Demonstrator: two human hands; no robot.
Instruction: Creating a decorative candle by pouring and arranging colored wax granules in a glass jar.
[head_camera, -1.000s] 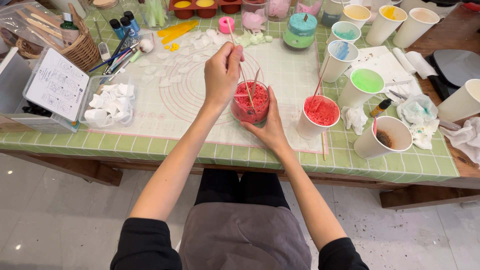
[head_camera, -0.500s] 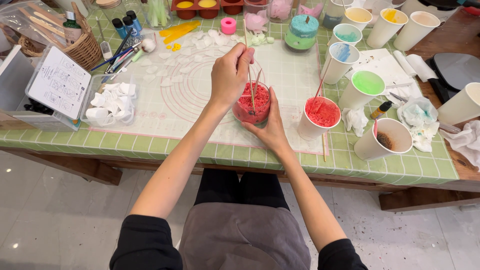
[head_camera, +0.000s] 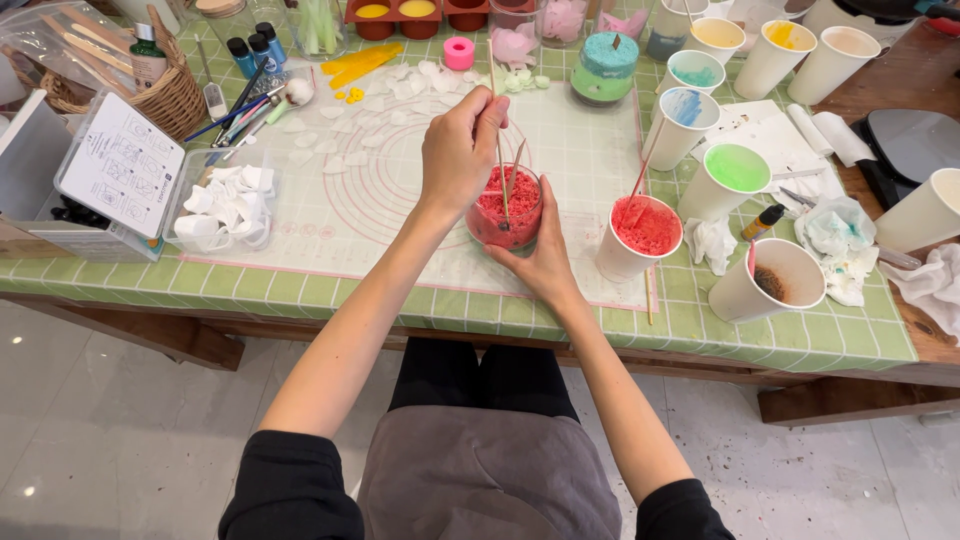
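I count two hands in my view: my left hand (head_camera: 458, 160) and my right hand (head_camera: 545, 262). Between them is one glass (head_camera: 505, 208) of red granules. There are nine white paper cups; the red-filled cup (head_camera: 640, 236) sits at three o'clock from the glass, the green-filled cup (head_camera: 730, 178) at two o'clock. One wicker basket (head_camera: 160, 95) stands at ten o'clock, with two blue-capped bottles (head_camera: 252, 52) beside it. At twelve o'clock I see one pink ring (head_camera: 459, 53).

Paper cups (head_camera: 738, 180), a wicker basket (head_camera: 170, 98) and tissues (head_camera: 838, 240) surround.
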